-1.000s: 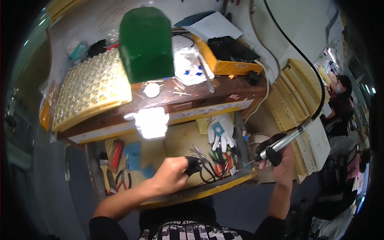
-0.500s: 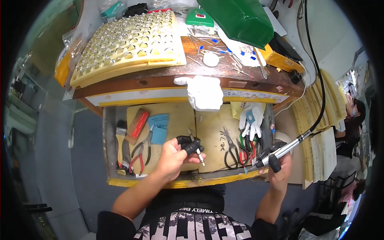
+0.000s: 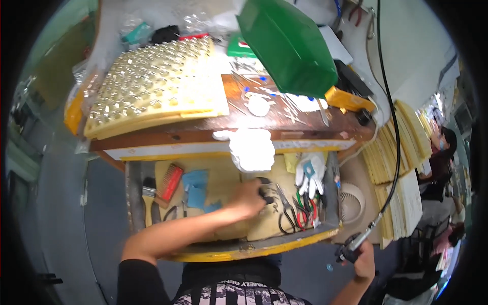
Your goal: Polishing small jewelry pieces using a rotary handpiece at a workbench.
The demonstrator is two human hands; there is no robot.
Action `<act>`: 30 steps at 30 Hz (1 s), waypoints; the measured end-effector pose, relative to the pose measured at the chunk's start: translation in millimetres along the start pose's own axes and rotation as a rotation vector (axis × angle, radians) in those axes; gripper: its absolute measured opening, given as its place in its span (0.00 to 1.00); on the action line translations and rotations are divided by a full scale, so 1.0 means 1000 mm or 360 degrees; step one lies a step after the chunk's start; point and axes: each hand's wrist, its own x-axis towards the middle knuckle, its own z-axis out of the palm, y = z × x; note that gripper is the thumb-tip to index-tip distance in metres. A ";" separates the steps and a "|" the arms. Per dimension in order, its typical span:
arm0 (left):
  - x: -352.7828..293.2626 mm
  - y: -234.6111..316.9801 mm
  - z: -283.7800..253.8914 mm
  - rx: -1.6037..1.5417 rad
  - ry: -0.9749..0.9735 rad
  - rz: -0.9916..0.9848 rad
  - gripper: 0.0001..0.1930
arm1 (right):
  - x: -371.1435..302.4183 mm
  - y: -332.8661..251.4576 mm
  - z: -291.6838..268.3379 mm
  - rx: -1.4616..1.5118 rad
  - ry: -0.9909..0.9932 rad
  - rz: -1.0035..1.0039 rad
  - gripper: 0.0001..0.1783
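Observation:
My left hand (image 3: 250, 198), with black covers on its fingertips, is over the open drawer (image 3: 249, 250), just left of the black-handled scissors (image 3: 286, 211). Its fingers look curled, but motion blurs them, and whatever they hold cannot be made out. In my right hand (image 3: 363, 260), beyond the drawer's front right corner, is a silver rotary handpiece (image 3: 362, 238) on a black flexible shaft (image 3: 395, 168). A small pale-blue disc (image 3: 329, 267) shows by its tip. Black covers wrap these fingers too.
Inside the drawer lie a red-backed brush (image 3: 171, 182), a paintbrush (image 3: 148, 195), blue cloth pieces (image 3: 195, 185), a white glove (image 3: 310, 175) and red-handled pliers (image 3: 313, 208). On the bench sit a yellow tray of rings (image 3: 152, 81) and a green bin (image 3: 290, 51). A white wrapped bench peg (image 3: 252, 151) juts over the drawer.
My left hand has moved right and away from me, and the small metal piece in it no longer shows. My right hand has lowered toward me with the handpiece. The view has tilted.

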 end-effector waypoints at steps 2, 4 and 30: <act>0.023 0.017 0.016 -0.0004 0.0148 0.0112 0.13 | -0.007 0.005 -0.004 0.0006 -0.0133 -0.0071 0.23; 0.033 0.029 0.021 -0.0178 0.0110 0.0151 0.11 | 0.000 0.011 0.006 -0.0018 -0.0142 -0.0143 0.21; -0.143 -0.080 -0.152 0.0910 0.0921 -0.0259 0.09 | 0.094 -0.024 0.097 0.0818 -0.0036 -0.1161 0.20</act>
